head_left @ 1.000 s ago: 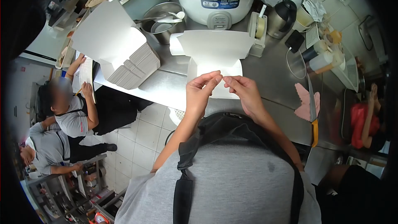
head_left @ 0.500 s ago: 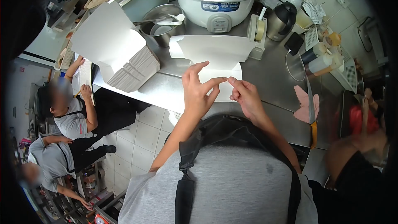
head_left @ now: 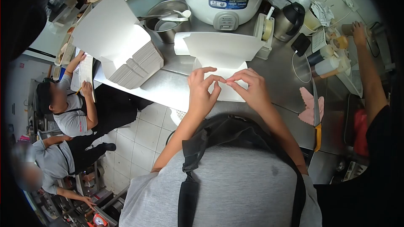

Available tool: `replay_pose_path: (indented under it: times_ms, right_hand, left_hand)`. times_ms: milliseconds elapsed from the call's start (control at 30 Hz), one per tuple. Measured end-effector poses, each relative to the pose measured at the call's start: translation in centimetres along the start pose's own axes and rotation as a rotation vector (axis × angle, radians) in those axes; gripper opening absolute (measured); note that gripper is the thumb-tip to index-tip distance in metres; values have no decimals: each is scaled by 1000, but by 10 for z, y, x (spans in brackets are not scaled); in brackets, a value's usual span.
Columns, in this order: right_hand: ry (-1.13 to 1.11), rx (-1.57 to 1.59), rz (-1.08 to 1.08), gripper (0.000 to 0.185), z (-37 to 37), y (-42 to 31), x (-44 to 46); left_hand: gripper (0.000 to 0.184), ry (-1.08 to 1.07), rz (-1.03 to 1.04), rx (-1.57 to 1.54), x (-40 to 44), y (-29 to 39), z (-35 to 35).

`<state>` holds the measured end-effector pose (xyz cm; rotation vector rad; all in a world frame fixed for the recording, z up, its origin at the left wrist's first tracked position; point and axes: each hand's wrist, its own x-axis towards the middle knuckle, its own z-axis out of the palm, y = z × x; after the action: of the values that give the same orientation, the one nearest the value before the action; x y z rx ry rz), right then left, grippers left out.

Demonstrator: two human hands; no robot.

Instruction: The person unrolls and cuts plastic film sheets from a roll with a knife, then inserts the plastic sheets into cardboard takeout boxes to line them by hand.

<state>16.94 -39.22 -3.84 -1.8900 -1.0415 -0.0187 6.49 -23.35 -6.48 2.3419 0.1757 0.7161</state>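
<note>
My left hand [head_left: 202, 90] is over the open white cardboard box [head_left: 223, 52], its curved fingers apart and its index fingertip reaching right. My right hand [head_left: 252, 87] meets that fingertip, with thumb and index finger pinched together there. Whatever the pinch holds, if anything, is too small to make out. The box has its lid raised behind my hands, and they hide part of its base. To the left stands a stack of nested white boxes [head_left: 134, 65], the top one with its lid up.
A rice cooker [head_left: 227, 4], a metal pot [head_left: 166, 35] with utensils and a tape dispenser [head_left: 264, 38] line the back. A yellow-handled knife [head_left: 317, 126] lies on a pink cloth [head_left: 309, 103] at right. A co-worker's arm [head_left: 370, 67] reaches over the sauce bottles; two people stand at left.
My right hand has turned and risen slightly, its thumb and index finger now pinching at my left index fingertip. At right, a co-worker's arm has stretched toward the back.
</note>
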Motion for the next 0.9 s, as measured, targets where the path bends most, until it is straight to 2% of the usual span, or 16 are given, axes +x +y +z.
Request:
replay_pose_path:
  times_ms: [67, 167, 200, 267, 300, 333, 433, 567, 633, 767, 867, 900]
  right_hand:
    - [-83, -41, 81, 15, 1, 4, 3]
    - [-185, 35, 255, 14, 11, 7, 5]
    - [-246, 100, 338, 15, 16, 14, 5]
    - [-364, 227, 506, 16, 34, 41, 6]
    - [-362, 220, 480, 20, 45, 56, 5]
    - [-363, 215, 452, 24, 57, 66, 5]
    - [-483, 111, 401, 41, 66, 64, 12]
    - [-575, 14, 316, 58, 83, 66, 16]
    - [-618, -12, 337, 54, 94, 72, 18]
    - [-615, 0, 306, 45, 106, 82, 17]
    - [-697, -110, 392, 44, 109, 73, 27]
    - [-627, -174, 296, 44, 114, 74, 27]
  left_hand:
    - [35, -72, 6, -7, -2, -16, 0]
    - [49, 96, -174, 11, 2, -32, 5]
    - [60, 141, -228, 154, -2, -49, 11]
    - [62, 43, -307, -10, -10, -78, 15]
    - [63, -10, -348, -93, -13, -86, 13]
    - [57, -140, -495, -196, -14, -85, 8]
    - [46, -115, -442, -98, -34, -91, 5]
    - [41, -74, -541, -76, -51, -94, -4]
    - [41, -95, -615, -63, -51, -86, -13]
    - [40, 7, -558, -71, -60, -90, -7]
    - [39, 49, -576, -47, -64, -87, -11]
    - [39, 77, -572, -31, -66, -87, -12]
